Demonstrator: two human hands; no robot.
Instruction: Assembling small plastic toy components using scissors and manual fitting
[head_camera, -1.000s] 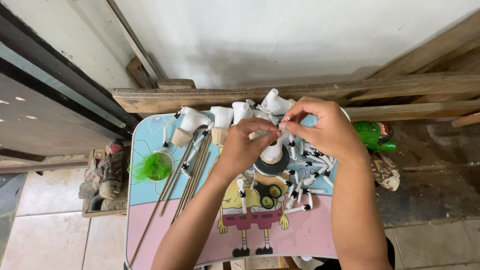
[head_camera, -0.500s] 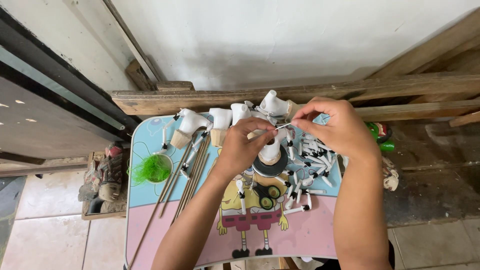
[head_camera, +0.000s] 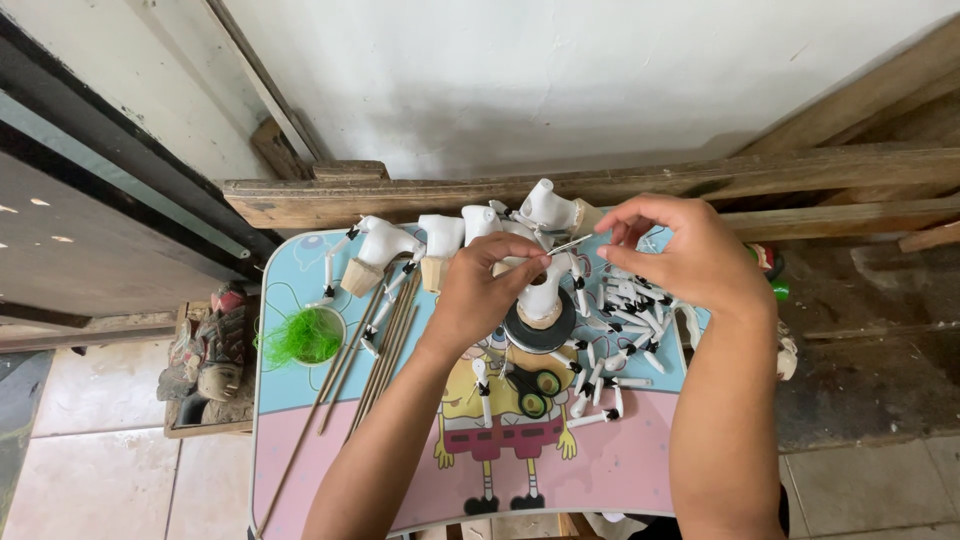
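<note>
My left hand (head_camera: 490, 285) pinches a thin metal pin-like tool (head_camera: 565, 246) that points up and to the right. My right hand (head_camera: 685, 255) hovers at its tip with fingers curled, seemingly pinching something too small to make out. Both hands are above a small pink and blue table (head_camera: 300, 400) with a cartoon print. Under them a white puppet torso (head_camera: 542, 295) stands on a dark tape roll (head_camera: 540, 330). Several small white puppet arms with black joints (head_camera: 620, 350) lie scattered to the right.
White puppet bodies (head_camera: 385, 245) line the table's far edge. Thin wooden sticks (head_camera: 370, 365) lie on the left beside a tuft of green fibre (head_camera: 305, 338). Black scissors (head_camera: 535, 385) lie mid-table. A carved puppet head (head_camera: 215, 365) rests on the floor at left; wooden planks (head_camera: 400, 195) run behind.
My right hand has drifted to the right and my hands have moved apart a little, showing more of the metal tool. The view has shifted slightly.
</note>
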